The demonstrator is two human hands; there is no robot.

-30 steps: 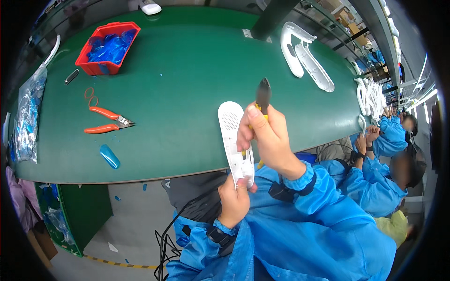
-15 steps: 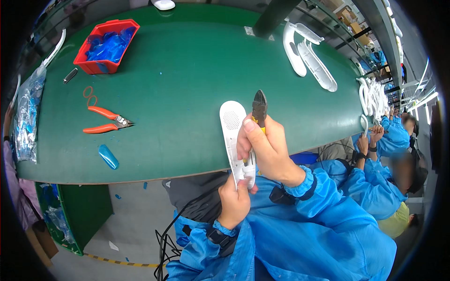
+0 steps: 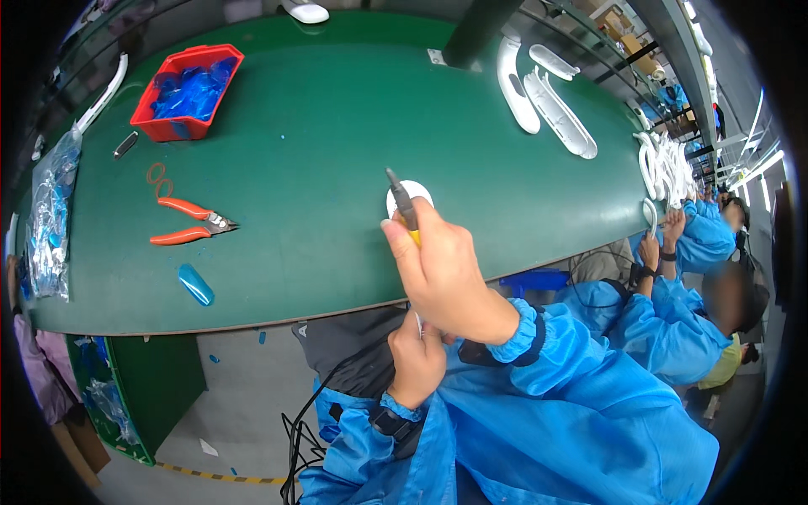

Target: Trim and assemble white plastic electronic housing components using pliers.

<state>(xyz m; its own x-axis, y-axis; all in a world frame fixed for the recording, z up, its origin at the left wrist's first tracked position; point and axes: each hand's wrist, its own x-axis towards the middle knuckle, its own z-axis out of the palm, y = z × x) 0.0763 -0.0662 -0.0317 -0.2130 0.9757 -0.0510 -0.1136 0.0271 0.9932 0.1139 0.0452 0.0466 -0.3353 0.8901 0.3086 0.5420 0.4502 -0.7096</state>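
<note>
My right hand [image 3: 446, 269] is closed around a pair of pliers [image 3: 404, 202] with dark jaws and a bit of yellow handle showing. The jaws point up and away from me. Beneath that hand lies a long white plastic part [image 3: 409, 192]; only its rounded far end and a sliver near my left hand show. Gripping its near end at the table's edge is my left hand [image 3: 417, 358], its fingers wrapped round the part. The right hand hides most of the white part, and I cannot tell whether the pliers touch it.
Orange-handled nippers [image 3: 198, 222], a blue glossy piece [image 3: 195, 284] and a red bin [image 3: 181, 127] of blue film are on the left. White shells [image 3: 560, 114] lie at the back right, near a dark post [image 3: 480, 34]. Co-workers [image 3: 665, 311] sit to the right.
My right hand has moved left over the white part, covering it, and the pliers have turned to tilt leftward. My left hand keeps its hold. The view has shifted slightly.
</note>
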